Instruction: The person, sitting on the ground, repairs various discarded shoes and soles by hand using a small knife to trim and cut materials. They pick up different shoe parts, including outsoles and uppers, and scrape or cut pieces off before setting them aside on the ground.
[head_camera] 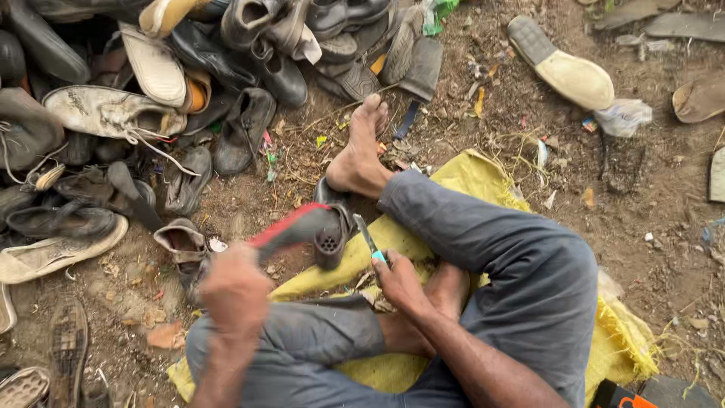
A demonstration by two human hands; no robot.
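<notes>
Bare, littered dirt ground (664,249) fills the head view, with a person sitting cross-legged on one yellow woven sack (476,177) spread over it. Two bare feet show: one foot (361,147) stretched toward the top, the other tucked under the grey trouser legs (521,279). A large heap of worn shoes (151,83) crowds the top left corner, too many and too tangled to count; one pale sole (563,68) lies alone at the top right, and a few more loose soles sit along the right edge. Open ground lies to the right of the sack, while the left side is hemmed in by footwear right up to the knee.

The left hand (236,291), blurred, is closed around one shoe (306,230) with a red strip along its dark sole, held above the lap just left of centre. The right hand (400,283) is clenched on one small knife (370,242) with a blue-green handle, its blade pointing up just beside the shoe's heel; whether it touches cannot be told.
</notes>
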